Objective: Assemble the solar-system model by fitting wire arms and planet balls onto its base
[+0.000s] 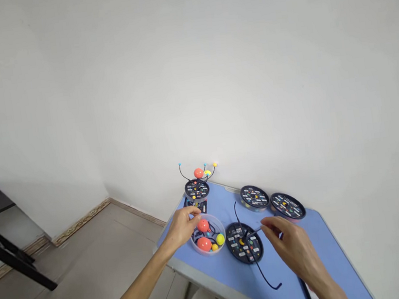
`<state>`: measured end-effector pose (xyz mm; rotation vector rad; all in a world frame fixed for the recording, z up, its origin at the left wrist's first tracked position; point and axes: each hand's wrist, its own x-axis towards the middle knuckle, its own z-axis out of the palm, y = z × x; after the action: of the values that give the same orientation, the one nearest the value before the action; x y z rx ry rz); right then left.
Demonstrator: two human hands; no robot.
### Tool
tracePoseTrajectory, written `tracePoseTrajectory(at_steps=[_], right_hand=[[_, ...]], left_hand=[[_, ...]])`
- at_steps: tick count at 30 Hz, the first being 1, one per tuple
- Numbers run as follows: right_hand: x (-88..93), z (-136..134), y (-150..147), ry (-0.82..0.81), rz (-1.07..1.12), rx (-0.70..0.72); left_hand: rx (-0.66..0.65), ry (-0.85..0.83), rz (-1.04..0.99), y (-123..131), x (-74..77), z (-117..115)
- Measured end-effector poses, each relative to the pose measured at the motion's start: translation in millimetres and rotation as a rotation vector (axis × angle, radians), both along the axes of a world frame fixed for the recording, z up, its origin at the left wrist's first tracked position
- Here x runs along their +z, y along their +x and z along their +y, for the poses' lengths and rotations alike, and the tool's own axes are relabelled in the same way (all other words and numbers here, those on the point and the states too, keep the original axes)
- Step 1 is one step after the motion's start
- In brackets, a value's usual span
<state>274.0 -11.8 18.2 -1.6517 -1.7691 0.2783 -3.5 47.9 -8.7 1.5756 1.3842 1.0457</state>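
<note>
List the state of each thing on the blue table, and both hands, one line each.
Left hand: fingers at the rim of the clear bowl, pinching nothing clearly visible.
Right hand: pinching a thin black rod.
Clear bowl: open, holding coloured balls and black rods.
Black disc: flat, rod tip at its centre.
Assembled model: upright, balls on rods.
Two far discs: flat, untouched.

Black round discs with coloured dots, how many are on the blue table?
4: one under the assembled model at the back, one in front of the right hand, two by the wall.

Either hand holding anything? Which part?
Right hand pinches a thin black wire arm by one end, over the black disc. Left hand is at the clear bowl's rim; grip cannot be told.
</note>
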Motion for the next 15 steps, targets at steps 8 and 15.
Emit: tracePoseTrajectory(at_steps=[8, 15], right_hand=[[-4.1, -4.2, -94.7, -0.172, -0.336, 0.145], [-42.2, 41.1, -137.0, -0.248, -0.593, 0.096]], left_hand=[[-0.004, 0.128, 0.21, -6.9, -21.7, -26.5], [-0.026, 0.169, 0.244, -11.5, -38.4, -22.5]])
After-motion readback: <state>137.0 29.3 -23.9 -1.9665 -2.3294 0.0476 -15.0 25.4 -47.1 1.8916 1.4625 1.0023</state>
